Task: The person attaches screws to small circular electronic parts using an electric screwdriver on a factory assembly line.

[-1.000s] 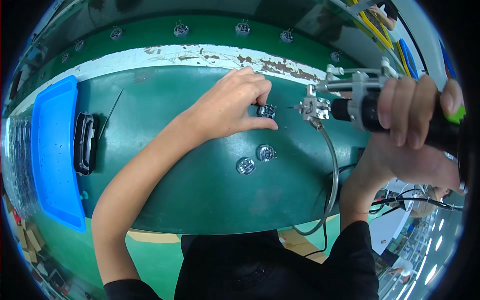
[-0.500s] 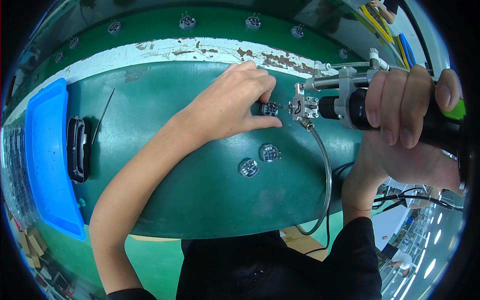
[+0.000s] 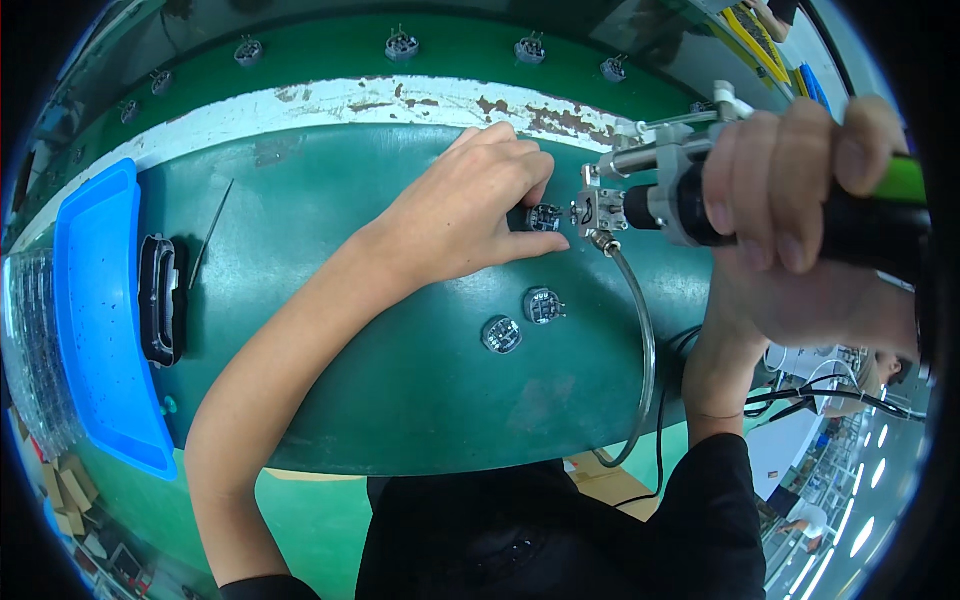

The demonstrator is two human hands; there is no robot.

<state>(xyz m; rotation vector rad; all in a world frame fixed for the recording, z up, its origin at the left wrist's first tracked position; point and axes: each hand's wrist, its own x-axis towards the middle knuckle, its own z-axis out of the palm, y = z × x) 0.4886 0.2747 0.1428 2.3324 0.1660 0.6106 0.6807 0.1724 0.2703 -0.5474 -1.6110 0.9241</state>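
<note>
My left hand (image 3: pixel 475 205) pinches a small round grey part (image 3: pixel 543 217) with pins between thumb and fingers, low over the green table. Wrapped in my right hand (image 3: pixel 790 200) is a black powered screwdriver (image 3: pixel 705 205) with a green section, its tip pointing left. The tool's metal nozzle block (image 3: pixel 601 211), fed by a clear hose (image 3: pixel 645 345), sits just right of the part. Whether tip and part touch, I cannot tell. Two similar round parts, one with pins (image 3: pixel 543 306) and one flatter (image 3: pixel 502 335), lie on the table nearer me.
A blue tray (image 3: pixel 100 330) stands at the left, with a black oblong housing (image 3: pixel 162 300) and a thin dark rod (image 3: pixel 212 228) beside it. Beyond the worn white strip (image 3: pixel 350 98), several round parts ride a green belt (image 3: pixel 320 45). Cables hang at the right.
My right hand and the screwdriver have shifted slightly left, and the hand has risen. The round parts on the far belt have moved right. My left hand stays almost still on its part.
</note>
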